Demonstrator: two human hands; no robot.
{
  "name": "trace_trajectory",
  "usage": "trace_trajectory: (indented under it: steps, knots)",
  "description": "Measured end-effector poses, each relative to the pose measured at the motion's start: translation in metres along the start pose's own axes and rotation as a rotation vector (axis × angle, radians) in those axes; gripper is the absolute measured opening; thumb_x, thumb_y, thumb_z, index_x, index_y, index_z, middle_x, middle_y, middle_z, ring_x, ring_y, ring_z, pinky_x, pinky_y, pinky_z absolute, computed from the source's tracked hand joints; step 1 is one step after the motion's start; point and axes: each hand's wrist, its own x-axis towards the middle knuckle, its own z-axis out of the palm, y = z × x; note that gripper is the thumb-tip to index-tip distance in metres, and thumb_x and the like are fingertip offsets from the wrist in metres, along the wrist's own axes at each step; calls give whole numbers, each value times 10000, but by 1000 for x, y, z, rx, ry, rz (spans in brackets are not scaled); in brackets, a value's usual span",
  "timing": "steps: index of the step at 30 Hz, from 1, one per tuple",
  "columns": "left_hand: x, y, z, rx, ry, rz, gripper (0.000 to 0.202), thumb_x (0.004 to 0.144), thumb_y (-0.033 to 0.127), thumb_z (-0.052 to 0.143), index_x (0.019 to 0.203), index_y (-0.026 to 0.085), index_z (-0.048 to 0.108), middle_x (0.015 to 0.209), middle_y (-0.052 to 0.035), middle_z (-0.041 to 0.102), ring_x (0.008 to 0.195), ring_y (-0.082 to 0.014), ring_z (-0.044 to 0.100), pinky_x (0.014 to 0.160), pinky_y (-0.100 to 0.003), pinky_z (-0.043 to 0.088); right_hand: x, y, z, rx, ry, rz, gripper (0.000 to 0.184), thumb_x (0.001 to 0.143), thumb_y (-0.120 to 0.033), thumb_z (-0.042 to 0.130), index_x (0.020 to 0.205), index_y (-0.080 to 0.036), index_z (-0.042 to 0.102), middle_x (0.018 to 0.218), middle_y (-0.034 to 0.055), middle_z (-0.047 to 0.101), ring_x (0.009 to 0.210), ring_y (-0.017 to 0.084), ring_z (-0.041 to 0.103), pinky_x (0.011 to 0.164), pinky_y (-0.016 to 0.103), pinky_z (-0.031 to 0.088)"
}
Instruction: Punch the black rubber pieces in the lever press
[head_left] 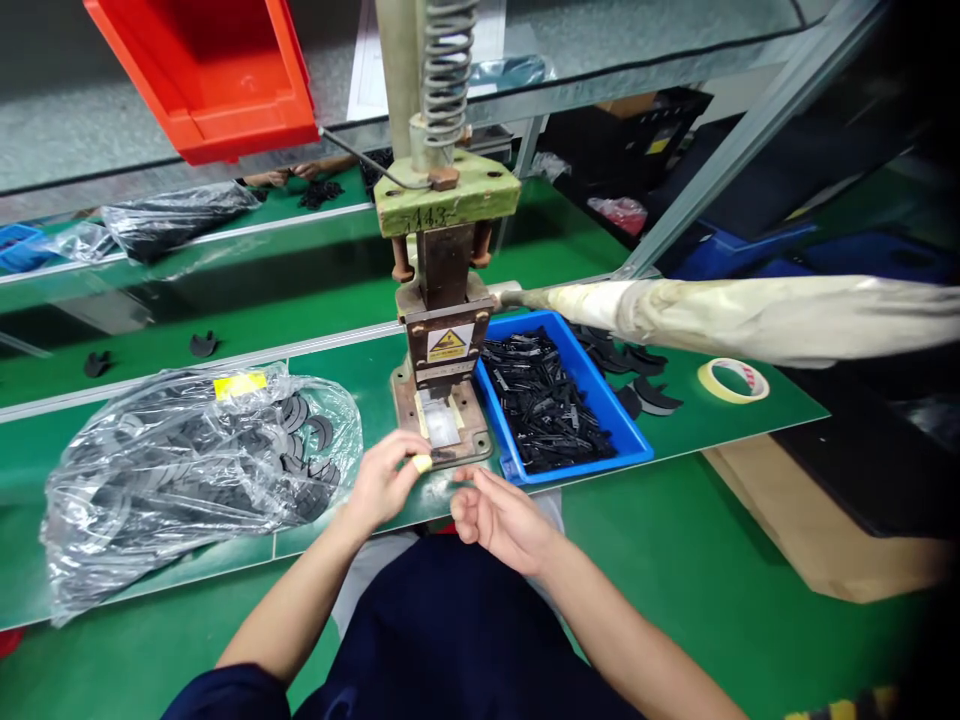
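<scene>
At the far left of the green desk (pixel 337 370) lies a clear plastic bag (pixel 187 470) stuffed with black curved parts, and above it hangs a red bin (pixel 217 70). Next comes the left hand (pixel 382 480), a yellow finger cover (pixel 422 463) on one tip. Its grip is drawn together at the front edge of the base plate (pixel 442 420) of the hand press (pixel 446 300). A small dark bit (pixel 444 456) shows just beside that fingertip, too small to tell whether it is pinched or only lying on the plate. The press stands upright in the middle, its head raised above the plate and a pale slot bare under it. The right hand (pixel 499 520) hovers near the plate's front corner, its grip loosely apart and holding nothing that shows. To the right, touching the plate, sits a blue tray (pixel 577 465) full of thin black pieces, and past it a few loose curved parts (pixel 645 390) and a roll of tape (pixel 733 380). The cloth-wrapped lever (pixel 750 315) reaches out from the press over them, with no hand on it. This looks like the loading step, a part being placed or squared up under the press head. A next move calls for the part to sit flat in the slot and for both hands to be clear of the plate before the right one goes to the lever
</scene>
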Motion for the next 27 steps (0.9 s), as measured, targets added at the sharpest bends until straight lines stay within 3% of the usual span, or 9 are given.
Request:
trace_trajectory:
  steps: [4, 9, 14, 17, 20, 22, 24, 25, 27]
  knots:
    - [20, -40, 9, 223, 151, -96, 131, 947, 218, 570, 888, 174, 679, 924, -49, 714, 864, -165, 671, 818, -307, 551, -14, -6, 2, -60, 24, -65, 326, 899, -515, 600, 1008, -216, 529, 717, -20, 654, 565, 96, 608, 565, 228, 411]
    - [35, -78, 19, 356, 57, -52, 199, 941, 138, 504, 946, 162, 702, 963, -73, 700, 956, -184, 666, 878, -317, 545, -31, -20, 4, -139, 22, -167, 350, 852, -513, 666, 984, -208, 555, 701, -14, 639, 589, 101, 595, 589, 241, 405]
    - [39, -85, 19, 416, -80, 16, 278, 937, 123, 455, 1008, 160, 721, 1023, -90, 661, 1003, -198, 635, 900, -322, 534, -40, -46, -4, -200, 71, -292, 343, 826, -513, 695, 960, -215, 589, 706, -9, 635, 592, 109, 580, 580, 261, 432]
    - [42, -82, 17, 466, -132, 27, 335, 894, 97, 448, 1068, 166, 726, 1080, -100, 623, 1038, -214, 606, 932, -348, 524, -41, -76, -3, -384, 230, -596, 290, 833, -491, 693, 949, -234, 624, 764, 13, 662, 655, 133, 611, 597, 287, 490]
    - [43, -78, 18, 498, -162, 8, 376, 876, 85, 435, 1097, 180, 724, 1092, -97, 606, 1043, -215, 591, 941, -355, 520, -43, -116, 18, -570, 393, -1111, 272, 824, -456, 714, 1013, -267, 667, 987, 42, 698, 906, 163, 672, 721, 312, 563]
    - [42, -76, 20, 512, -170, 1, 384, 886, 92, 426, 1114, 194, 717, 1079, -90, 607, 1033, -212, 587, 936, -349, 519, -47, -142, 46, -591, 349, -1460, 345, 800, -482, 735, 1090, -303, 675, 1134, 24, 682, 1092, 175, 654, 929, 368, 563]
    - [41, -75, 21, 521, -162, 5, 383, 898, 103, 415, 1124, 199, 710, 1069, -88, 604, 1021, -211, 583, 928, -342, 519, -51, -163, 77, -671, 284, -1564, 550, 768, -590, 731, 1233, -312, 636, 1305, 30, 625, 1303, 226, 553, 1106, 452, 470]
    - [40, -75, 21, 522, -157, 8, 380, 904, 111, 411, 1124, 198, 708, 1063, -88, 601, 1014, -211, 582, 921, -340, 520, -53, -170, 90, -728, 229, -1589, 596, 783, -664, 671, 1264, -316, 621, 1306, 34, 622, 1303, 238, 552, 1143, 481, 432]
    - [38, -75, 22, 519, -148, 13, 373, 913, 121, 406, 1123, 195, 705, 1057, -90, 597, 1003, -214, 581, 904, -336, 522, -57, -178, 108, -802, 104, -1578, 577, 799, -747, 574, 1162, -309, 666, 1086, 38, 663, 1103, 227, 639, 1110, 483, 455]
